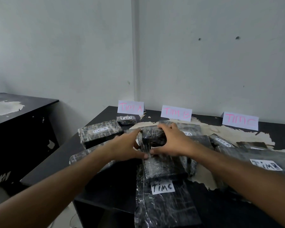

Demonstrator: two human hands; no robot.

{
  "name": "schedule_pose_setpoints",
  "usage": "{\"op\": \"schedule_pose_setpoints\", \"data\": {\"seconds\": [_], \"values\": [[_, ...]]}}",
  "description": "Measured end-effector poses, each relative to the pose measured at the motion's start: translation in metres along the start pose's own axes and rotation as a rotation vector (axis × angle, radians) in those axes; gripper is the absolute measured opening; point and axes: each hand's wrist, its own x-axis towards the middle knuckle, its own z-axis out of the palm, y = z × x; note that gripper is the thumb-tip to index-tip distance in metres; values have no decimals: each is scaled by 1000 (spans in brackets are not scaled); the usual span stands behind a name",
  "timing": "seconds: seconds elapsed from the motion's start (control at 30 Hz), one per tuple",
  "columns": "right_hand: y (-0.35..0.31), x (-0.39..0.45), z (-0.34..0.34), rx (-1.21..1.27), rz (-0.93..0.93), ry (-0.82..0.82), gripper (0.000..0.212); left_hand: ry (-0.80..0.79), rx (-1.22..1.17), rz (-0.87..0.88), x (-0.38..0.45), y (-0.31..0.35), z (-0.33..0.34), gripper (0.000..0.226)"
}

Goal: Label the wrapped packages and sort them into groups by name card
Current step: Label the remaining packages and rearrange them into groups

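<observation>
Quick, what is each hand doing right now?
Left hand: holding the small wrapped package from its left side.
Right hand: fingers curled over the same package.

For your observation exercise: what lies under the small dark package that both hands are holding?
Under the small dark package lies a larger wrapped package, itself overlapping the package labelled TIM C. The left hand and right hand cover its sides, hiding any label.

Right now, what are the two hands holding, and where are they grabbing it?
Both hold one small black wrapped package from the pile. The left hand grips its left end, the right hand its top and right side.
</observation>
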Motion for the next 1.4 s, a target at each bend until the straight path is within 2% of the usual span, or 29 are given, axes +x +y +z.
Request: {"op": "schedule_pose_setpoints", "data": {"seconds": [0.13, 0.37, 0.43, 0.53, 0.6, 0.73, 0.93, 1.1, 1.17, 1.3, 1.4], "values": [[12, 0, -1, 74, 20, 49, 112, 51, -117, -11, 3, 10, 12, 110], [35, 4, -16, 51, 132, 84, 107, 109, -286, 79, 24, 35, 40, 89], [42, 5, -22, 26, 153, 61, 109, 64, -332, 60, 31, 36, 44, 96], [48, 3, -31, 24, 138, 5, 106, -34, -339, 23, 35, 37, 47, 131], [51, 0, -39, 39, 100, -33, 100, -63, -340, 9, 37, 36, 48, 146], [58, -8, -58, 48, 58, -41, 93, -60, -361, -1, 40, 31, 43, 146], [72, -21, -72, 66, 108, 11, 70, -54, -364, -24, 33, 22, 34, 131], [71, -30, -67, 37, 108, 39, 62, 57, -253, 0, 17, 19, 43, 113], [66, -33, -65, 28, 97, 91, 52, 132, -170, 12, 8, 16, 37, 99], [52, -41, -59, -11, 17, 172, 35, 265, -7, 79, -17, 11, 24, 45], [39, -48, -49, -9, -43, 160, 30, 311, 144, 62, -36, 1, 21, 39]]}}
